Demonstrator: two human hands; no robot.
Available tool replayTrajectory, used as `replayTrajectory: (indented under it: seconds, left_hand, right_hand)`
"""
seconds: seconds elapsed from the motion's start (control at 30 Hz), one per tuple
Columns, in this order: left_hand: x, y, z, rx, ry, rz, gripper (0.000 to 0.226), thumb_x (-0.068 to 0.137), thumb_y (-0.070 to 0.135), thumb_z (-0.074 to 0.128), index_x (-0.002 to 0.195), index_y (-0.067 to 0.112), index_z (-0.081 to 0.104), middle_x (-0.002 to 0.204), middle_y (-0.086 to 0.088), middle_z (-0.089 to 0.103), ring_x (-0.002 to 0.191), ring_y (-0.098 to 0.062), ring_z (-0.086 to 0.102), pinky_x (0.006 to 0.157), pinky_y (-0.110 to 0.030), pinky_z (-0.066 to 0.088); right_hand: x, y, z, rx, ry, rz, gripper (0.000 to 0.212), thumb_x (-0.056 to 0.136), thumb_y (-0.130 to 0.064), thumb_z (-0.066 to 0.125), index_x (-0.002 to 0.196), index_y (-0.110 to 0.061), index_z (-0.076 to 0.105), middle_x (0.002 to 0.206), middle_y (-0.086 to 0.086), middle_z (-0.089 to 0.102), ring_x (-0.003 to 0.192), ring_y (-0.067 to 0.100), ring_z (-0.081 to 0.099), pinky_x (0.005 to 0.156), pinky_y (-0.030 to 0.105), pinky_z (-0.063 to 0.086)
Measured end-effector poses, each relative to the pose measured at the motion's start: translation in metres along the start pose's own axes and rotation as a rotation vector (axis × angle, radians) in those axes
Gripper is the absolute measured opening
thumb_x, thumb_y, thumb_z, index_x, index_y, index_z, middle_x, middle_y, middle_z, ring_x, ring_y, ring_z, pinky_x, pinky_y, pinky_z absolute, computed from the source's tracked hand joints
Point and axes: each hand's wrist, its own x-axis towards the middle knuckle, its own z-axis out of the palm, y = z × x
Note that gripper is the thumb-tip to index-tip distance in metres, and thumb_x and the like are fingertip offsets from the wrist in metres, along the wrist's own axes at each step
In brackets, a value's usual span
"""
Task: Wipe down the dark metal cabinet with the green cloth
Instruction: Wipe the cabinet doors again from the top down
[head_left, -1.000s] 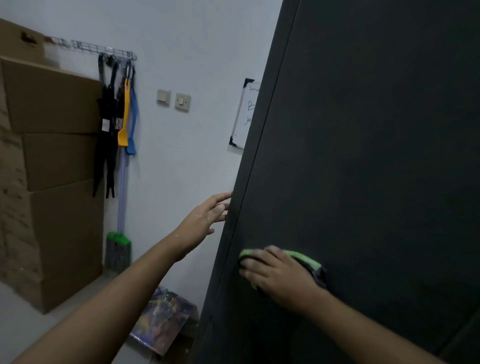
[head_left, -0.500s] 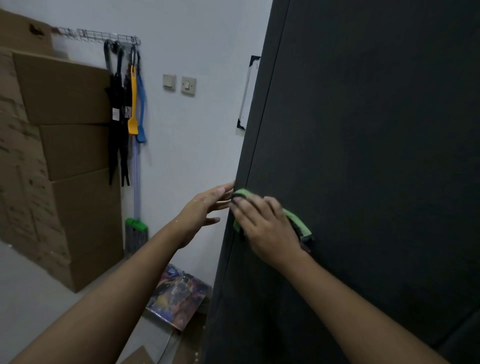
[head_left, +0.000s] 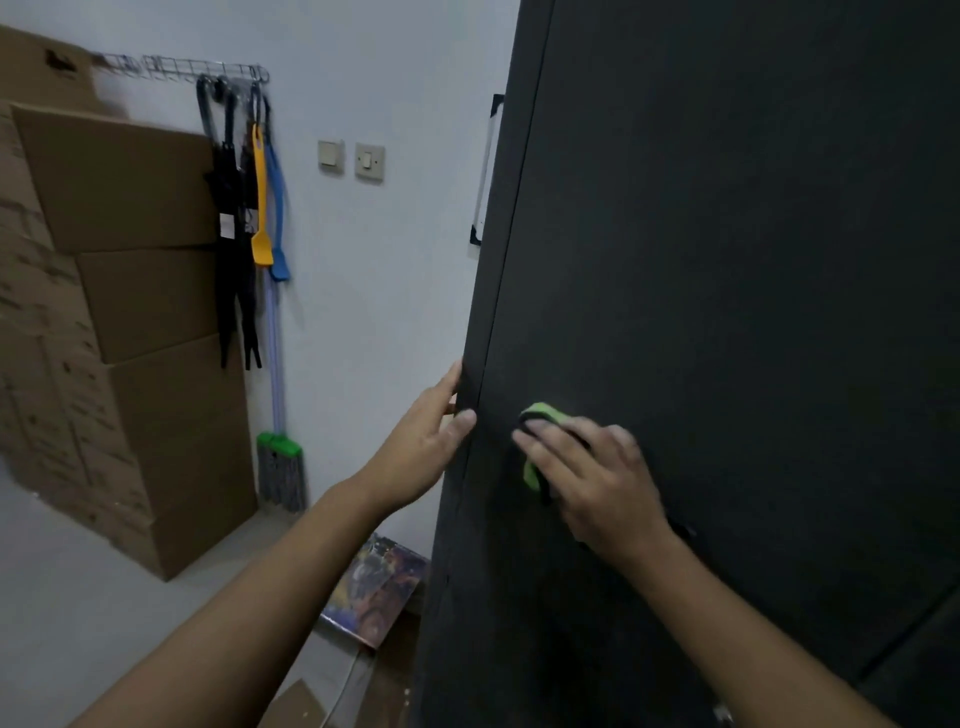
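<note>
We slid green cloth (head_left: 548, 414) right, away from cabinet (head_left: 727, 260) edge, since last frame. Right grip (head_left: 592, 478) pressed it, fingers flat, not curled. Left grip (head_left: 426, 447) rested on edge, fingers straight.

White wall (head_left: 395, 312) carries two switches (head_left: 370, 162); cardboard boxes (head_left: 130, 197) stack left, beside perhaps a mop (head_left: 280, 467).

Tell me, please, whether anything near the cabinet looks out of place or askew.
One thing: a colourful printed box lies tilted on the floor at the foot of the dark cabinet, beside loose cardboard scraps. Nothing else stands out.
</note>
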Motion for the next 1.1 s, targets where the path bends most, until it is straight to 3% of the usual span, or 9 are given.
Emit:
replayTrajectory:
  seconds: [0.07, 0.17, 0.3, 0.43, 0.57, 0.7, 0.83, 0.97, 1.1]
  left_hand:
    - [-0.003, -0.002, 0.021, 0.256, -0.002, -0.002, 0.080, 0.099, 0.051, 0.039, 0.154, 0.029, -0.015, 0.164, -0.002, 0.004, 0.148, -0.020, 0.010, 0.121, -0.044, 0.014]
    - [-0.010, 0.004, 0.056, 0.437, 0.044, -0.024, 0.088, 0.099, 0.052, 0.037, 0.145, 0.030, -0.035, 0.155, -0.012, -0.035, 0.146, -0.032, -0.022, 0.116, -0.043, -0.006]
    - [-0.009, 0.012, 0.078, 0.425, 0.148, -0.061, 0.095, 0.098, 0.050, 0.042, 0.143, 0.027, -0.038, 0.149, -0.015, -0.045, 0.143, -0.038, -0.027, 0.114, -0.044, -0.008]
    - [-0.006, 0.021, 0.093, 0.409, 0.191, -0.095, 0.100, 0.094, 0.059, 0.041, 0.143, 0.023, -0.039, 0.145, -0.017, -0.048, 0.140, -0.039, -0.033, 0.113, -0.046, -0.011]
    - [0.000, 0.031, 0.118, 0.441, 0.259, -0.112, 0.095, 0.095, 0.056, 0.036, 0.147, 0.015, -0.032, 0.150, -0.022, -0.041, 0.142, -0.038, -0.032, 0.117, -0.060, -0.006]
    - [-0.003, 0.049, 0.143, 0.543, 0.266, 0.183, 0.083, 0.087, 0.037, 0.056, 0.155, 0.021, 0.009, 0.158, -0.026, -0.004, 0.148, -0.040, -0.001, 0.112, -0.068, -0.005]
    - [-0.011, 0.064, 0.169, 0.454, 0.258, 0.370, 0.070, 0.079, 0.024, 0.065, 0.139, 0.023, 0.028, 0.146, -0.018, 0.022, 0.140, -0.036, 0.025, 0.115, -0.065, 0.000]
    - [-0.020, 0.067, 0.189, 0.400, 0.175, 0.475, 0.072, 0.072, 0.009, 0.068, 0.133, 0.023, 0.031, 0.137, -0.015, 0.027, 0.128, -0.036, 0.038, 0.109, -0.070, 0.021]
    - [-0.021, 0.081, 0.208, 0.552, 0.061, 0.576, 0.085, 0.066, 0.014, 0.069, 0.141, 0.026, 0.032, 0.142, -0.018, 0.028, 0.133, -0.034, 0.032, 0.112, -0.067, 0.018]
  right_hand:
    - [-0.017, 0.015, -0.005, -0.049, 0.091, 0.039, 0.049, 0.096, -0.021, 0.053, 0.144, -0.027, 0.053, 0.146, -0.007, 0.054, 0.123, 0.022, 0.053, 0.094, 0.041, 0.039]
    - [-0.059, 0.020, 0.003, -0.105, -0.007, -0.152, 0.044, 0.102, -0.021, 0.042, 0.144, -0.027, 0.052, 0.145, -0.008, 0.054, 0.121, 0.021, 0.055, 0.093, 0.039, 0.038]
    - [-0.111, 0.040, 0.006, -0.131, -0.112, -0.286, 0.044, 0.100, -0.023, 0.047, 0.143, -0.029, 0.053, 0.142, -0.010, 0.055, 0.120, 0.019, 0.057, 0.093, 0.037, 0.036]
    - [-0.119, 0.073, -0.025, -0.096, 0.062, -0.058, 0.043, 0.105, -0.021, 0.041, 0.147, -0.030, 0.049, 0.141, -0.008, 0.058, 0.117, 0.020, 0.058, 0.088, 0.040, 0.041]
    - [-0.108, 0.085, -0.035, -0.043, 0.356, 0.394, 0.040, 0.103, -0.017, 0.038, 0.133, -0.020, 0.064, 0.134, 0.001, 0.063, 0.107, 0.030, 0.059, 0.088, 0.046, 0.046]
    - [-0.134, 0.067, -0.020, -0.076, 0.218, 0.165, 0.040, 0.101, -0.021, 0.045, 0.137, -0.029, 0.061, 0.139, -0.008, 0.060, 0.114, 0.022, 0.055, 0.089, 0.041, 0.042]
    - [-0.186, 0.080, -0.024, -0.143, 0.032, 0.004, 0.038, 0.102, -0.027, 0.053, 0.138, -0.035, 0.059, 0.141, -0.015, 0.057, 0.119, 0.014, 0.056, 0.092, 0.036, 0.038]
    - [-0.207, 0.113, -0.053, -0.113, 0.156, 0.169, 0.036, 0.104, -0.021, 0.048, 0.138, -0.029, 0.059, 0.137, -0.009, 0.062, 0.115, 0.019, 0.058, 0.084, 0.041, 0.045]
    - [-0.203, 0.145, -0.073, -0.117, 0.364, 0.410, 0.029, 0.105, -0.013, 0.049, 0.127, -0.016, 0.066, 0.130, 0.000, 0.063, 0.105, 0.028, 0.060, 0.083, 0.046, 0.050]
